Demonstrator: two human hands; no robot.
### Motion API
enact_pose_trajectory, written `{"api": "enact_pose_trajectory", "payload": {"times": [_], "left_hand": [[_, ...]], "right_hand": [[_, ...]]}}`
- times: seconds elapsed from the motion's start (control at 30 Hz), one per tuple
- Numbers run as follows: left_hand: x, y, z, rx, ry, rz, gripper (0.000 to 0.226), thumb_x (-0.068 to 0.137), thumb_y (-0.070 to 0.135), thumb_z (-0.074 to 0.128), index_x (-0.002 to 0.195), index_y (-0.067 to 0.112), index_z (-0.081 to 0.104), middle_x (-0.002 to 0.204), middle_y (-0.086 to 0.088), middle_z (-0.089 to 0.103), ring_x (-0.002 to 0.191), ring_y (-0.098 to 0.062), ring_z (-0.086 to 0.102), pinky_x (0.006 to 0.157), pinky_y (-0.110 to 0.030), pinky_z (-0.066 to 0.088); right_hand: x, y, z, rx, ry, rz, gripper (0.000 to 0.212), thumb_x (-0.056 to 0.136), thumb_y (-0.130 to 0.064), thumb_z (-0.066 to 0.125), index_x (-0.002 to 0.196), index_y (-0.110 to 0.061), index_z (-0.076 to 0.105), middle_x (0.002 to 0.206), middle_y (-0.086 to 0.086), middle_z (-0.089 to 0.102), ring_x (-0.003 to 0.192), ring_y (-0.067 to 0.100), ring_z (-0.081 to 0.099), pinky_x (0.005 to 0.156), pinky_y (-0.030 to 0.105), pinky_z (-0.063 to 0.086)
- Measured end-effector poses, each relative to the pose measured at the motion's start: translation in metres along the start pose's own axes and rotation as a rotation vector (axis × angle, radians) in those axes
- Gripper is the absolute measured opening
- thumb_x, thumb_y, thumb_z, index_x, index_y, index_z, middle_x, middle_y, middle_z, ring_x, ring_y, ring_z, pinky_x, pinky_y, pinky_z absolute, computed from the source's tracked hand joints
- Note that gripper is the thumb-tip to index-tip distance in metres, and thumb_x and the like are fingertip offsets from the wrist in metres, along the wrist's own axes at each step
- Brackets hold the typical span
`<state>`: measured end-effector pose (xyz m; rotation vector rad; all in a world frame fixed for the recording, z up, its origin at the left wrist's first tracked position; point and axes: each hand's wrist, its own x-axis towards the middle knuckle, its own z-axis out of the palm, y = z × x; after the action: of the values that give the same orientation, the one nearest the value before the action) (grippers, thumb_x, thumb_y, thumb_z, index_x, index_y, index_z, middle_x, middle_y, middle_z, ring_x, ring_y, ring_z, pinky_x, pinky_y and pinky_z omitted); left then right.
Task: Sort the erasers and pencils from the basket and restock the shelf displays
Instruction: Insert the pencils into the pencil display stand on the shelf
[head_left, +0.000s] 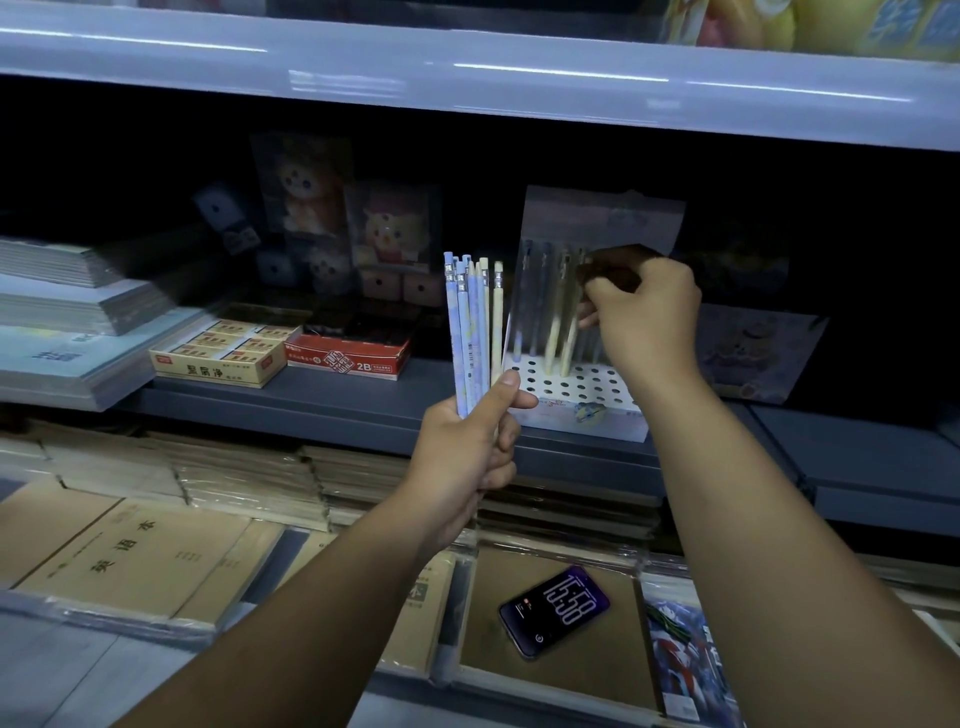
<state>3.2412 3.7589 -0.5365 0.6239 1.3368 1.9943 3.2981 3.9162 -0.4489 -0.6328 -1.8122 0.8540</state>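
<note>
My left hand grips a bunch of several pale blue and cream pencils, eraser ends up, in front of the shelf. To their right a white pencil display stand with a grid of holes sits on the grey shelf. A few pencils stand upright in its back rows. My right hand reaches over the stand with fingers curled at the top of one of those pencils. Two eraser boxes lie on the shelf to the left: a yellow one and a red 2B one.
Stacks of brown exercise books fill the lower level. A phone showing 15:58 lies on one stack below my arms. Piled notebooks sit at the far left, plush-toy packages at the shelf's back. An upper shelf edge overhangs.
</note>
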Motion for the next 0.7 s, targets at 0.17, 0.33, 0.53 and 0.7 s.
{"api": "enact_pose_trajectory", "payload": {"times": [0.17,0.33,0.53,0.7], "left_hand": [[0.000,0.000,-0.001,0.032,-0.041,0.004,0.035,0.098,0.041,0.064,0.101,0.006,0.071,0.062,0.000,0.041,0.049,-0.009,0.026,0.041,-0.020,0.023],[0.000,-0.001,0.001,0.031,-0.054,-0.003,0.035,0.097,0.039,0.065,0.104,0.005,0.072,0.062,0.000,0.040,0.050,-0.009,0.024,0.042,-0.021,0.021],[0.000,-0.004,0.004,0.045,-0.084,-0.010,0.032,0.096,0.036,0.067,0.101,0.006,0.074,0.061,-0.001,0.041,0.048,-0.009,0.024,0.043,-0.022,0.020],[0.002,-0.005,0.001,0.045,-0.100,-0.031,0.033,0.095,0.039,0.068,0.101,0.007,0.076,0.063,-0.002,0.044,0.049,-0.009,0.024,0.042,-0.020,0.022]], "right_hand": [[-0.008,-0.011,-0.004,0.006,0.031,-0.118,0.005,0.088,-0.019,0.073,0.085,-0.015,0.073,0.075,-0.004,0.068,0.069,0.008,0.061,0.064,0.021,0.047],[-0.018,-0.025,-0.006,0.171,-0.237,-0.007,0.015,0.087,-0.034,0.078,0.087,-0.019,0.078,0.068,-0.005,0.070,0.058,0.008,0.058,0.054,0.025,0.046],[-0.021,-0.027,-0.007,0.340,-0.311,0.160,0.008,0.085,-0.020,0.081,0.089,-0.013,0.079,0.079,0.002,0.076,0.057,0.011,0.058,0.048,0.026,0.044],[-0.018,-0.028,-0.011,0.438,-0.230,0.246,0.008,0.086,-0.013,0.079,0.084,-0.006,0.074,0.081,0.013,0.076,0.062,0.018,0.065,0.047,0.025,0.044]]}}
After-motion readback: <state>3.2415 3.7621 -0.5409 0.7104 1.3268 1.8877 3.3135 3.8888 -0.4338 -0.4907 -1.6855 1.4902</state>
